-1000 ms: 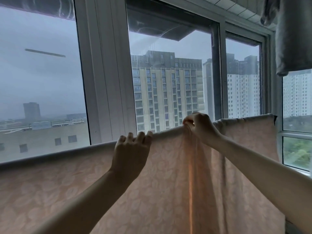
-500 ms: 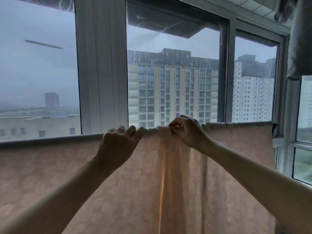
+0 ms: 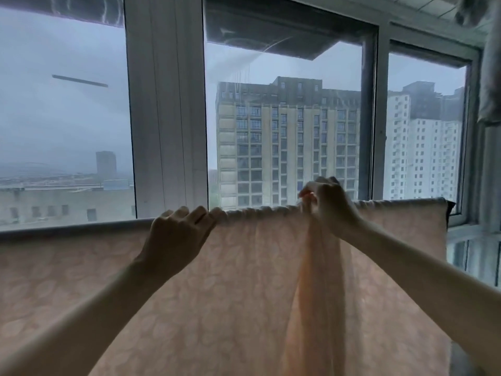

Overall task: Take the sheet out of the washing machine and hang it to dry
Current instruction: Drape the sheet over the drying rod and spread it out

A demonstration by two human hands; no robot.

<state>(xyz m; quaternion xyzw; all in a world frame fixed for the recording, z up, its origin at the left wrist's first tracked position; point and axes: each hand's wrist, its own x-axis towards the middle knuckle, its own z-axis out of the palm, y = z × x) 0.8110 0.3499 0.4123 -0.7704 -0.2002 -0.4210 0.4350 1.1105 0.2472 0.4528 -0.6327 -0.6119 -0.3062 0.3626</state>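
- sheet (image 3: 244, 280): peach, faintly patterned, draped over a support hidden under its top fold; it filled the view from 9 o'clock through 6 o'clock to 3 o'clock, with a bunched vertical pleat toward 4 o'clock.
- left hand (image 3: 176, 240): just below centre, fingers curled over the top fold.
- right hand (image 3: 332, 206): toward 3 o'clock, well apart from the left, pinching the gathered fabric at the head of the pleat.
- handling (judged): thin, limp cloth through which daylight passed; probably damp, so heavier and more clinging than it looked. it was best taken along the top fold, close to either side of the pleat, and drawn sideways to spread it.
- containers: none in view; the washing machine was out of frame.
- surroundings: window frame (image 3: 165, 104) at 11 o'clock, tower block (image 3: 284, 145) at 1 o'clock, grey cloth (image 3: 490, 77) hanging at 2 o'clock.
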